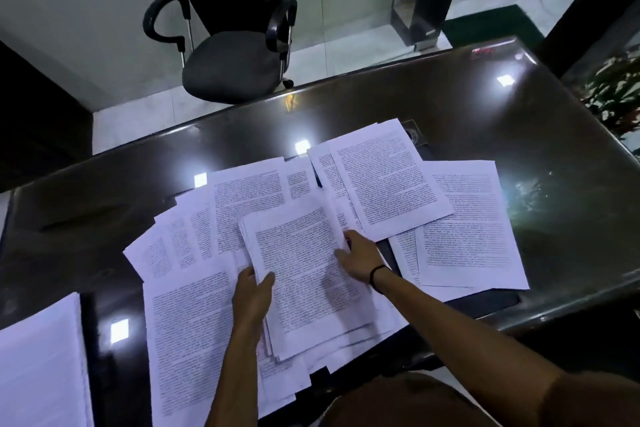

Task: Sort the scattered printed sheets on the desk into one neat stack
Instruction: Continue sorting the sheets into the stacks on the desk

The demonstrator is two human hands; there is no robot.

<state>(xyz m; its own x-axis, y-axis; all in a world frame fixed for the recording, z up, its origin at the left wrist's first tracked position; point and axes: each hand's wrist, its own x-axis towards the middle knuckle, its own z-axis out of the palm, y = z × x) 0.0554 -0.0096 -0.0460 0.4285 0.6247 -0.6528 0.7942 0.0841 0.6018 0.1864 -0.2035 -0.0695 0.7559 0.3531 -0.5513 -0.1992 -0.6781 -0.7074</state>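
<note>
Crowding held stack (304, 274): loose sheets (464, 225), chair (232, 62) beyond.

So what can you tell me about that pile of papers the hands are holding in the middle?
The pile of papers is a bundle of white sheets printed with dense black text, too small to read. It lies tilted on top of other loose sheets spread over the dark shiny desk. Its lower edges are fanned and uneven, so it is not yet squared up. The left hand grips its left edge, thumb on top. The right hand touches its right edge, fingers tucked by the upper corner.
</note>
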